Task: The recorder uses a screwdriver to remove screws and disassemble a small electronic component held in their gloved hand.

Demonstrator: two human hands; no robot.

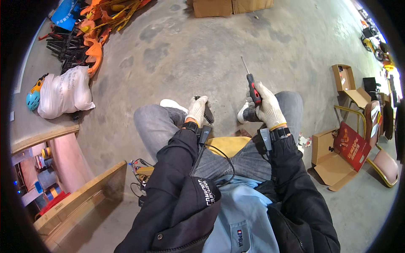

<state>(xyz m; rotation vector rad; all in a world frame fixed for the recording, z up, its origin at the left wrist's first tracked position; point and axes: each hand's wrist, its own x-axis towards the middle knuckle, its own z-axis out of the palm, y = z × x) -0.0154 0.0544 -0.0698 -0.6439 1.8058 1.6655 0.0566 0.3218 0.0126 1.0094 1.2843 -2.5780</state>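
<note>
My right hand (269,109), in a white knit glove with a yellow cuff, is closed around a screwdriver (253,90). Its handle is black and red, and the thin metal shaft points up and away from me. In a matching glove, my left hand (197,110) grips a dark elongated object (208,114); its kind is hard to make out, as the fingers hide part of it. The hands are apart, each near one of my knees, above the concrete floor.
A wooden board (84,196) stands at the left, near a pink sheet and wires. White plastic bags (66,93) and orange and black parts (93,50) lie at the far left. Open cardboard boxes (331,162) and a chair (384,166) are at the right. Another carton (213,7) sits ahead.
</note>
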